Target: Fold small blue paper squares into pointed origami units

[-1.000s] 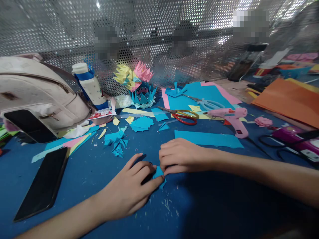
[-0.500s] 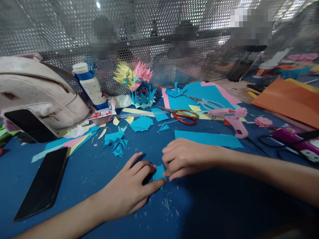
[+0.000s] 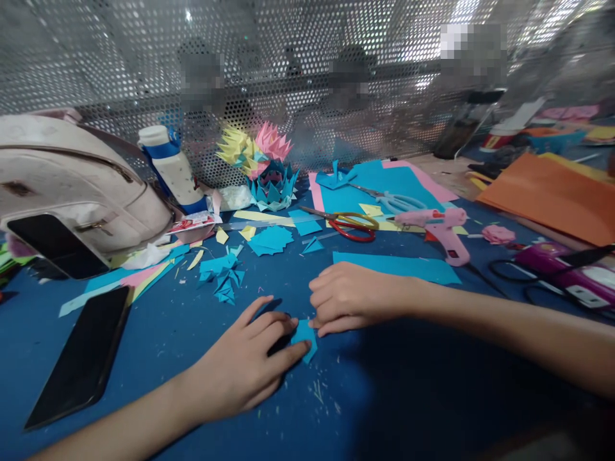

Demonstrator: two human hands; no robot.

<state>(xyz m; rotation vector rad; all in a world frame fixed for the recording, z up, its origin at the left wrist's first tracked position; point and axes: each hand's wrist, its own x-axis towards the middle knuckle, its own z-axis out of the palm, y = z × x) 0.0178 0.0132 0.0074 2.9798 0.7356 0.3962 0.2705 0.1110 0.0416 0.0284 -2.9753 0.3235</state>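
Note:
A small folded piece of blue paper [image 3: 304, 334] lies on the dark blue tabletop between my two hands. My left hand [image 3: 247, 358] has its fingers apart, with the thumb and index fingertips resting on the paper's left and lower parts. My right hand [image 3: 350, 298] is closed, its thumb and curled index finger at the paper's upper right edge. Just beyond them sits a cluster of folded blue paper pieces [image 3: 223, 275]. A long blue paper strip [image 3: 398, 267] lies behind my right hand.
Red-and-yellow-handled scissors [image 3: 353, 225], light blue scissors [image 3: 398, 202] and a pink glue gun [image 3: 446, 232] lie farther back. Paper flowers [image 3: 272, 182] stand by the perforated metal panel [image 3: 288, 83]. At left are a phone [image 3: 84, 355], a bottle [image 3: 173, 169] and a backpack [image 3: 86, 173].
My right hand has shifted slightly up and left at the paper's edge. My left thumb has drawn back a little, showing more of the paper's lower corner. The view has shifted slightly.

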